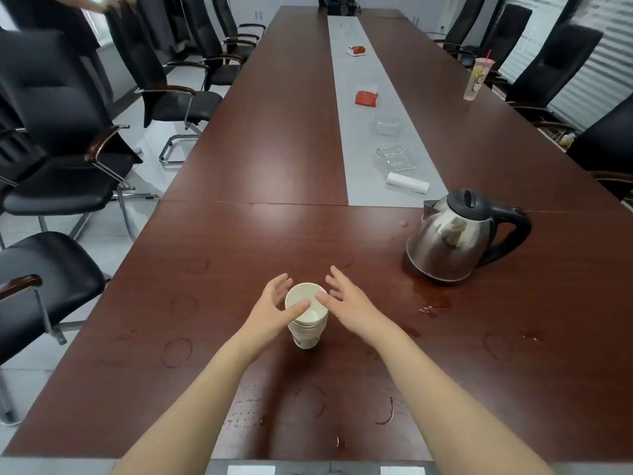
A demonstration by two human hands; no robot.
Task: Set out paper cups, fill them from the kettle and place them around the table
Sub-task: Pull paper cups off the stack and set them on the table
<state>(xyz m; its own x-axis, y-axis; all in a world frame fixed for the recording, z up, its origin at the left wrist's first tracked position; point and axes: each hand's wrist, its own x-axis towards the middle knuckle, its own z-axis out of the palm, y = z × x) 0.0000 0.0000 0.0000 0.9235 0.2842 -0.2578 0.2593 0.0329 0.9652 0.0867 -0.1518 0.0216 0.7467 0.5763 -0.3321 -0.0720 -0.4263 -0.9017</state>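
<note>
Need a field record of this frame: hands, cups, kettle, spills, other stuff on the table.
left hand: open, thumb over the top cup's rim
right hand: open, thumb at the rim's opposite side
cup stack: upright, nested, between the hands; no cup set out yet
kettle: upright, lid shut, right of the stack, handle pointing right
puddle: in front of the kettle's base
table: wet ring marks on the near end
ashtrays: two, glass, on the centre strip
</note>
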